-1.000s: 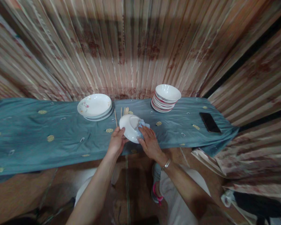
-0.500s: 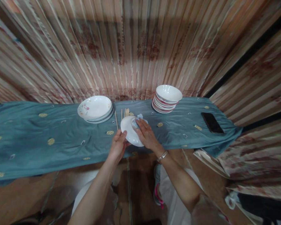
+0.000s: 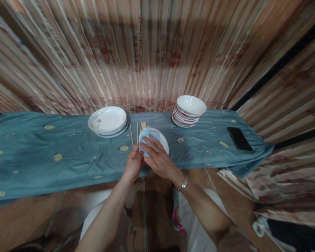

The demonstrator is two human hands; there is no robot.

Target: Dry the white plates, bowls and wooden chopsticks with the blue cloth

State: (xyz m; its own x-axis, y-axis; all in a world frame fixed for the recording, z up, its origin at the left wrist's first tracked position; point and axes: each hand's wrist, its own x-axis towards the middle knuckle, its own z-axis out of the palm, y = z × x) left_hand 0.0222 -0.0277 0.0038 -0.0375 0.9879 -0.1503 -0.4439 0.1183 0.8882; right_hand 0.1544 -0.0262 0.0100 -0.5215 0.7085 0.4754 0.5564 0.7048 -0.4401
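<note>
A small white plate is held over the front part of the table. My left hand grips its near left rim with the thumb on top. Across the plate's left and middle lies a light blue cloth, pressed down by my right hand with its fingers stretched over it. Just behind the plate, several thin wooden chopsticks rest on the table, partly hidden by it.
A stack of floral plates stands at the back left. Several nested bowls are stacked at the back right. A black phone lies near the right end of the teal tablecloth. Pleated curtains hang behind.
My right hand and the cloth have moved left and nearer to me across the plate, from its right side. The cloth now appears spread wider. My left hand keeps its grip.
</note>
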